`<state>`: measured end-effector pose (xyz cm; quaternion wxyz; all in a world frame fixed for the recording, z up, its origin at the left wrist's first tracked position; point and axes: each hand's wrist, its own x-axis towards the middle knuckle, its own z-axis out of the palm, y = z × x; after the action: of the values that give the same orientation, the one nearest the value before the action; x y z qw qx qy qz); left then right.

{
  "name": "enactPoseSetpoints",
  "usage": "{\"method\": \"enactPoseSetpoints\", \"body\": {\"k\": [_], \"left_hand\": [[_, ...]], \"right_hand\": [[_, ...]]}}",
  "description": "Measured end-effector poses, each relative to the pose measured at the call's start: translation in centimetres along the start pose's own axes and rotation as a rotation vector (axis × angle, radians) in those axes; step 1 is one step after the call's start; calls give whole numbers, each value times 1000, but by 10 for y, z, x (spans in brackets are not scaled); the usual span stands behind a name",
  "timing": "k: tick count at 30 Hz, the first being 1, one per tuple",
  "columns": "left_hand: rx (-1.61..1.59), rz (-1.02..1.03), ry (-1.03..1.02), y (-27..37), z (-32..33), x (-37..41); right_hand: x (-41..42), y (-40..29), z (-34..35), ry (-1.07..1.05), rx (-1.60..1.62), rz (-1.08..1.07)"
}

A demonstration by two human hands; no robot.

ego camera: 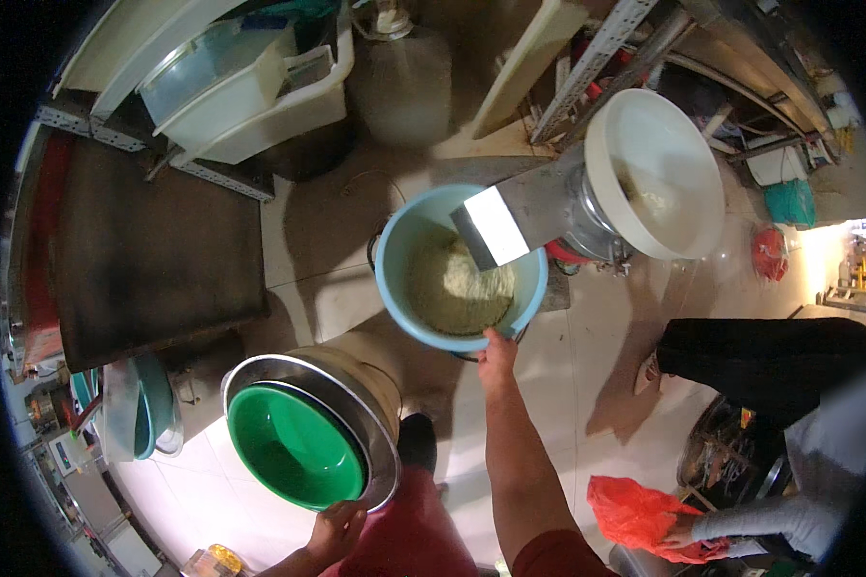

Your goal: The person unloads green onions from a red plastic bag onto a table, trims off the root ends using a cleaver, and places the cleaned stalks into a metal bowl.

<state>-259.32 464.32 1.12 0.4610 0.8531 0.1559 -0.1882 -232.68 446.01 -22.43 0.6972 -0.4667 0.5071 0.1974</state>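
My right hand [498, 355] grips the near rim of a light blue plastic bucket [388, 292], which holds pale, wet-looking material [455, 288]. A metal chute [501, 220] slants down over the bucket from a machine with a round white hopper [682, 173]; a little pale stuff lies in the hopper. At the lower left, my left hand [338, 532] holds the near edge of a green plastic basin [289, 447]. That basin sits tilted inside a metal basin [384, 461], above a beige bucket [346, 360].
Another person [830, 447] at the right holds a red plastic bag [631, 512] beside a container of dark items. White tubs [274, 130] fill a shelf at the upper left, above a dark flat-topped surface [159, 245]. A metal rack post [584, 72] stands behind the machine.
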Motion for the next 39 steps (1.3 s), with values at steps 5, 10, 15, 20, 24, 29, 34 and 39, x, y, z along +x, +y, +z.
{"method": "enactPoseSetpoints", "body": {"k": [5, 10, 15, 20, 24, 29, 34, 39], "left_hand": [[11, 72, -94, 27, -1, 4], [129, 108, -175, 44, 15, 6], [155, -46, -135, 45, 68, 5], [-751, -645, -457, 11, 102, 8], [-643, -504, -414, 96, 90, -21], [-535, -592, -457, 147, 74, -79], [-465, -585, -402, 263, 62, -173], [-387, -500, -525, 290, 75, -204]], "right_hand": [[-51, 1, -74, 122, 26, -84], [-131, 6, -155, 174, 100, -127], [-241, 8, -236, 175, -18, -190], [-339, 9, -301, 101, 96, -83], [-432, -3, -326, 138, 97, -160], [-491, 1, -385, 56, 115, -271], [-570, 14, -454, 88, -384, -694], [-637, 1, -460, 308, -1435, -1126]]}}
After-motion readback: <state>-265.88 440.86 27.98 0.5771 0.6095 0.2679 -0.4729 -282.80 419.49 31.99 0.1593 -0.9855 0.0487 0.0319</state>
